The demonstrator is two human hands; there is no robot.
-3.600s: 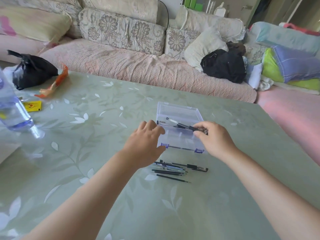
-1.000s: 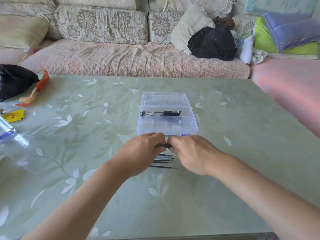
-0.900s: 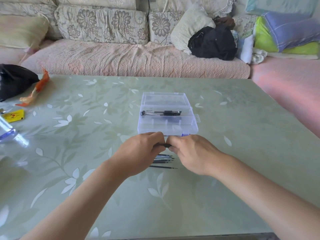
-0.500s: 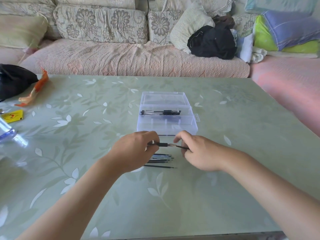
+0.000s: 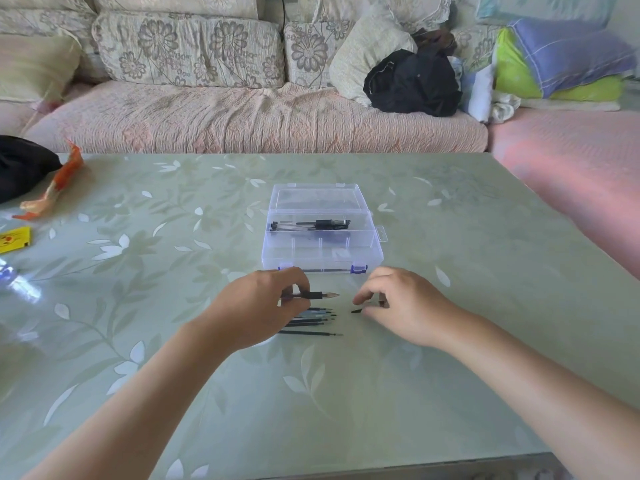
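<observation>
Just below the middle of the frame, the left hand [image 5: 259, 306] holds a black pen [image 5: 320, 295] with fingers and thumb curled round its barrel. The pen lies level above the table [image 5: 450, 341], with its pale pointed tip aimed toward the right of the frame. A short way to the right and apart from that tip, the right hand [image 5: 405, 306] has its fingers bent in a narrow pinch on a small dark piece [image 5: 356, 310] that sticks out leftward at the thumb; what the piece is cannot be told. Between and slightly below the two hands, a row of thin dark refills [image 5: 311, 322] lies flat on the table, side by side, tips toward the right, partly covered by the left hand. Directly above the hands in the frame sits a clear plastic box [image 5: 322, 261], its lid [image 5: 317, 199] folded back flat behind it, with several pens [image 5: 311, 225] lying crosswise in its rear compartment. At the left edge of the frame lie a black bag [image 5: 20, 168], an orange wrapper [image 5: 55, 185] and a yellow card [image 5: 14, 239]. Across the top runs a sofa [image 5: 242, 116] carrying a black garment [image 5: 412, 84] and, at the upper right, bright folded bedding [image 5: 561, 60].
</observation>
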